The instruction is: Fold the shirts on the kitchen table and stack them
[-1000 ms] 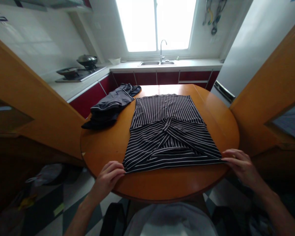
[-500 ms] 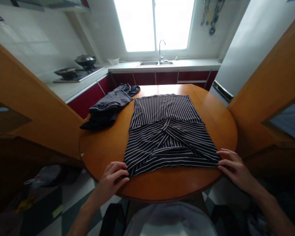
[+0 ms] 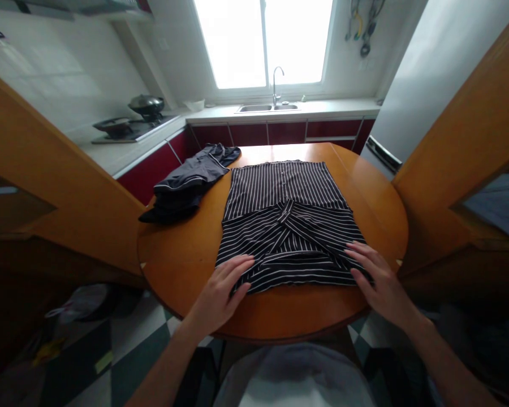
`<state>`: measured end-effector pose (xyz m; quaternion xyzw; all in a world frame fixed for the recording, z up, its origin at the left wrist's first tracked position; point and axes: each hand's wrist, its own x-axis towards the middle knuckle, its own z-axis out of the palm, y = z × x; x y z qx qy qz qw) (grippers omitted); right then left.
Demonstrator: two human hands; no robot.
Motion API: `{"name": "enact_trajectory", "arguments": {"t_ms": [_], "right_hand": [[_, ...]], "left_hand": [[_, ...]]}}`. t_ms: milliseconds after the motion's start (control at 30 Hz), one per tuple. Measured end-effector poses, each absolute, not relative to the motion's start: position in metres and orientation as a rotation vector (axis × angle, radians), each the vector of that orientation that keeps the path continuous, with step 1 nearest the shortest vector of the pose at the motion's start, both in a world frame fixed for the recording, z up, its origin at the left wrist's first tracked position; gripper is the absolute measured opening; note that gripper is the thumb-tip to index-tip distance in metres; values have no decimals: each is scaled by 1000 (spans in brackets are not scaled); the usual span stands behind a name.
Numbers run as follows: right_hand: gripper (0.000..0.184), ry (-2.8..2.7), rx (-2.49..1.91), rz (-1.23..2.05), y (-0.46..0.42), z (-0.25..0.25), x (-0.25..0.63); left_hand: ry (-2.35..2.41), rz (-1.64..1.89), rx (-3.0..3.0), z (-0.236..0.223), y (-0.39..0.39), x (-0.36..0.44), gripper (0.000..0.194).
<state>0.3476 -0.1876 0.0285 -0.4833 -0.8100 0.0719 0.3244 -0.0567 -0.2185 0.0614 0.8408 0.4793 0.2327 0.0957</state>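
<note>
A black shirt with white stripes (image 3: 286, 189) lies spread on the round wooden table (image 3: 173, 257), a row of small buttons down its upper middle. Its near part is folded over, and the sleeves cross towards the collar. Over the shirt's near left corner is my left hand (image 3: 224, 288), fingers stretched out and thumb apart. My right hand (image 3: 375, 280) is at the near right corner, its fingers spread across the striped cloth. Neither hand grips anything. Whether the palms press on the cloth cannot be made out.
At the table's back left lies a pile of dark folded clothes (image 3: 190, 178) with white piping. Beyond the table are a sink (image 3: 257, 108) under the window, a stove with pans (image 3: 114, 126) and a fridge (image 3: 441, 73). Wooden door frames (image 3: 89, 192) stand on both sides.
Both hands have moved inward from the shirt's near corners onto the cloth, and their fingers have opened out. The near corners have drawn in slightly. The dark pile has not moved.
</note>
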Motion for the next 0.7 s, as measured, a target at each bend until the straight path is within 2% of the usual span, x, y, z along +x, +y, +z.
{"name": "enact_trajectory", "arguments": {"t_ms": [167,333,533,700], "right_hand": [[62,-2418,-1185,123,-187,19,264],[74,-2537,-1196,77,-186,-6,261],[77,-2535,-1213,76,-188,-1,262],[71,-2584,-1148,67,-190,1,261]], "left_hand": [[1227,395,2760,43,-200,17,64],[1238,225,2794,18,-212,16,82],[1291,276,2782,26,-214,30,74],[1285,288,2780,19,-205,42,80]]}}
